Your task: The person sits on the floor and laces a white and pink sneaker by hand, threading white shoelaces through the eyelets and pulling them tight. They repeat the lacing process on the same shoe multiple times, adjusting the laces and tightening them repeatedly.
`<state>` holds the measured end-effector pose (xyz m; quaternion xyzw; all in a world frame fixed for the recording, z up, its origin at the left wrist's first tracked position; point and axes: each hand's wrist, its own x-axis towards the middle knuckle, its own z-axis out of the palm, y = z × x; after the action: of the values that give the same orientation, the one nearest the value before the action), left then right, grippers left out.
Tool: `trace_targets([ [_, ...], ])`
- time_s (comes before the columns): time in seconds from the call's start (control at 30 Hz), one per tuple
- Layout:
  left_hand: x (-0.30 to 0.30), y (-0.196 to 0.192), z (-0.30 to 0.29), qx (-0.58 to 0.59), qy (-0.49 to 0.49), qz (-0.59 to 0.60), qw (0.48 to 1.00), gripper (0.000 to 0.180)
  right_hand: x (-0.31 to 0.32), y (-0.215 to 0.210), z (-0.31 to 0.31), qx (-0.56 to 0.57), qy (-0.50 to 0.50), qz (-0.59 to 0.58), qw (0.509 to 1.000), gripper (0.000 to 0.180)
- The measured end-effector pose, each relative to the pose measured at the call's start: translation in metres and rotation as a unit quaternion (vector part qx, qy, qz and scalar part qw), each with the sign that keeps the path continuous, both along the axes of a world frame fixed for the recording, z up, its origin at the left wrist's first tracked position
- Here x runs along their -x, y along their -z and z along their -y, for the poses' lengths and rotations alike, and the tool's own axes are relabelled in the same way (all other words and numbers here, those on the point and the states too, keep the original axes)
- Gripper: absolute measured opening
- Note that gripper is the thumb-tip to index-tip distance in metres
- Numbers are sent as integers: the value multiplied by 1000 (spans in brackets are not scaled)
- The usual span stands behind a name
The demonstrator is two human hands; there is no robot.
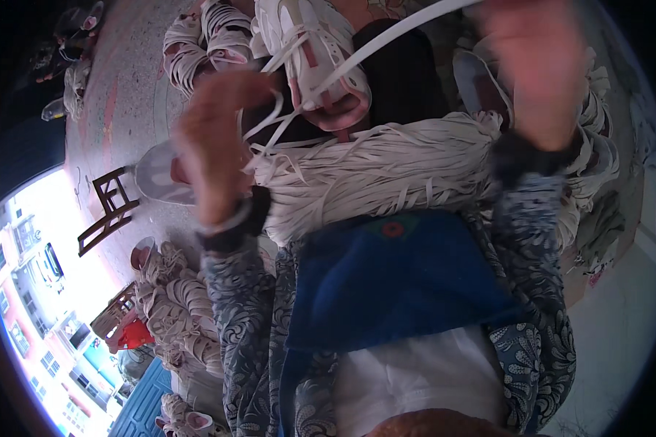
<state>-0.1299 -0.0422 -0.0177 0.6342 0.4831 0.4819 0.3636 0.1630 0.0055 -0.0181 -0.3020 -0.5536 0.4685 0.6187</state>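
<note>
A white sneaker with a pinkish opening lies at the top middle, between my dark-trousered legs. A flat white shoelace stretches from it up and right to my right hand. That hand is smeared by motion, but looks closed on the lace near the upper edge. To the left of the sneaker, my left hand has curled fingers, where another strand of white lace meets the fingertips. Below the sneaker, a thick bundle of loose white laces lies across my lap.
Several lace-wrapped sneakers are piled at the lower left, with more wrapped shoes at the upper left and others at the right. A dark wooden rack-like frame stands on the floor at left. A blue apron covers my front.
</note>
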Motion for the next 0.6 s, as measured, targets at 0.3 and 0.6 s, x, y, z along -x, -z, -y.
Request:
trace_targets([
  [0.3, 242, -86, 45, -357, -423, -438, 709, 24, -201, 25, 8, -85, 431, 544, 715, 16],
  [0.6, 222, -76, 14, -335, -385, -453, 731, 29, -63, -8, 12, -22, 215, 326, 920, 17],
])
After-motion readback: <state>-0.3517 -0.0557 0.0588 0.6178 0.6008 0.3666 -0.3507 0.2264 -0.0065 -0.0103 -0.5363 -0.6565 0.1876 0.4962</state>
